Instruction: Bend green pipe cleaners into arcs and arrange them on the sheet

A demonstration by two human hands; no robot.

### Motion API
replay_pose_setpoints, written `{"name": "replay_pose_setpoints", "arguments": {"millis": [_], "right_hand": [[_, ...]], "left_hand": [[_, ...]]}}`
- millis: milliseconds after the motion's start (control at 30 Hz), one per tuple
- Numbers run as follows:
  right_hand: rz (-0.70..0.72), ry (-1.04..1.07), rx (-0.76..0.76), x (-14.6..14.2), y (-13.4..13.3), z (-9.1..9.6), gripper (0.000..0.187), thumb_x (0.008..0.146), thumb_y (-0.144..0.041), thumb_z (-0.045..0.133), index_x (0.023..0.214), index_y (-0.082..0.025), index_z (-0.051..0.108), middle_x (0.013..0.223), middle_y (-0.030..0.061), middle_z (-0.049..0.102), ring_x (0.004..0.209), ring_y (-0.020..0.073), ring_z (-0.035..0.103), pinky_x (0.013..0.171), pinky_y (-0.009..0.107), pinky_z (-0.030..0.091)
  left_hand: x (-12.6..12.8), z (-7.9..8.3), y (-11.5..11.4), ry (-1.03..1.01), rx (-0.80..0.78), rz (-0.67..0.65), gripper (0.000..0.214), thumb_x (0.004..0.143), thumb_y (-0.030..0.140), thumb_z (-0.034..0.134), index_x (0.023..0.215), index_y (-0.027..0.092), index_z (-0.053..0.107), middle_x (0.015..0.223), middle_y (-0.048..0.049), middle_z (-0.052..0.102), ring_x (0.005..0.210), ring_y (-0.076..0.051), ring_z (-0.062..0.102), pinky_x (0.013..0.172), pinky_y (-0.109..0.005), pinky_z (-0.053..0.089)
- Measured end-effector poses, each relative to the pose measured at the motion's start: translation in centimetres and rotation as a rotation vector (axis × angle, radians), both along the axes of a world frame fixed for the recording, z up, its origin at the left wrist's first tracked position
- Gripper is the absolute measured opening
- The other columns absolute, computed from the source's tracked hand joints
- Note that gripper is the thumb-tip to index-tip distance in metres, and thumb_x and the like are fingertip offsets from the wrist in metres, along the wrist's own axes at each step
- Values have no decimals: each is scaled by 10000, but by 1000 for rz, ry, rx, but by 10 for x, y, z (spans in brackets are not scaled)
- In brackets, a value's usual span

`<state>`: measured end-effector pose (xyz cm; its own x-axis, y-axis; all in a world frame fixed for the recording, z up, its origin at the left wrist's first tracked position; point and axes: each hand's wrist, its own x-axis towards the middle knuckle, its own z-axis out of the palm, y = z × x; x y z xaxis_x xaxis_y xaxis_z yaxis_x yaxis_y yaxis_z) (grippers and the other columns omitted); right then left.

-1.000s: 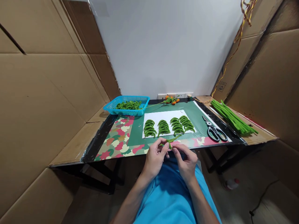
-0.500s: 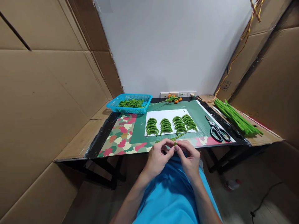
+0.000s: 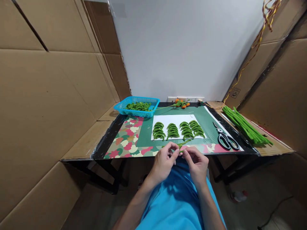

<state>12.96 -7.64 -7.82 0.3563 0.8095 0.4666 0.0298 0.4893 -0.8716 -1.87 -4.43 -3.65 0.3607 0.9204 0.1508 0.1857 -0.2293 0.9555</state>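
Between my fingertips is a short green pipe cleaner (image 3: 181, 151), held just over the table's front edge. My left hand (image 3: 164, 163) pinches one end of it with thumb and forefinger. The other end is pinched by my right hand (image 3: 198, 164), whose remaining fingers curl in. Just beyond my fingers, a loose green pipe cleaner piece (image 3: 186, 142) lies on the mat, partly hidden by my left hand. Farther back, several bent green pipe cleaner pieces (image 3: 172, 131) lie in columns on a white sheet (image 3: 168, 118).
Black-handled scissors (image 3: 225, 139) lie to the right, beside a bundle of long green pipe cleaners (image 3: 247, 126). A blue basket (image 3: 119, 108) with green pieces stands at the back left. An orange-flowered stem (image 3: 182, 104) lies near the wall sockets (image 3: 190, 100). Cardboard walls flank the table.
My hands have drawn slightly apart, and more of the pipe cleaner shows between the fingertips. The whole view has shifted a little, with the table things appearing farther right.
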Motion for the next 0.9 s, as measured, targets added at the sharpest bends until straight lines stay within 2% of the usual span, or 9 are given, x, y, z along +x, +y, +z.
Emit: {"name": "replay_pose_setpoints", "arguments": {"millis": [200, 300, 500, 700, 900], "right_hand": [[6, 11, -5, 0, -1, 3, 98, 969, -278, 727, 923, -210, 781, 840, 38, 753, 725, 180, 712, 673, 284, 587], [14, 17, -7, -1, -1, 0, 83, 974, -267, 724, 947, -217, 785, 864, 37, 757, 744, 179, 716, 697, 288, 590], [-30, 7, 0, 0, -1, -3, 79, 972, -266, 733, 975, -220, 798, 944, 53, 764, 856, 198, 726, 746, 296, 592], [-4, 39, -2, -1, -1, -2, 102, 983, -275, 719, 987, -207, 795, 936, 57, 761, 789, 185, 714, 717, 300, 602], [-33, 12, -5, -1, 0, -5, 110, 977, -292, 729, 976, -200, 789, 916, 62, 752, 807, 199, 717, 716, 312, 606]], "left_hand": [[1, -3, 0, -80, -1, 3, 288, 1059, 496, 541, 1040, 209, 567, 803, 40, 587, 580, -90, 565, 608, -231, 440], [1, -1, -1, -87, -3, -2, 290, 1055, 497, 553, 1043, 208, 573, 837, 30, 622, 584, -88, 571, 606, -229, 447], [1, 2, -1, 21, 8, 2, 319, 963, 513, 698, 1055, 211, 653, 923, -1, 701, 653, -111, 624, 535, -218, 404], [1, 2, -1, 10, 17, 7, 322, 990, 513, 655, 1018, 197, 712, 851, -7, 734, 601, -116, 593, 567, -243, 428], [-1, 7, -2, 104, 98, 7, 250, 992, 428, 662, 985, 200, 766, 843, -15, 761, 664, -141, 626, 603, -253, 419]]}}
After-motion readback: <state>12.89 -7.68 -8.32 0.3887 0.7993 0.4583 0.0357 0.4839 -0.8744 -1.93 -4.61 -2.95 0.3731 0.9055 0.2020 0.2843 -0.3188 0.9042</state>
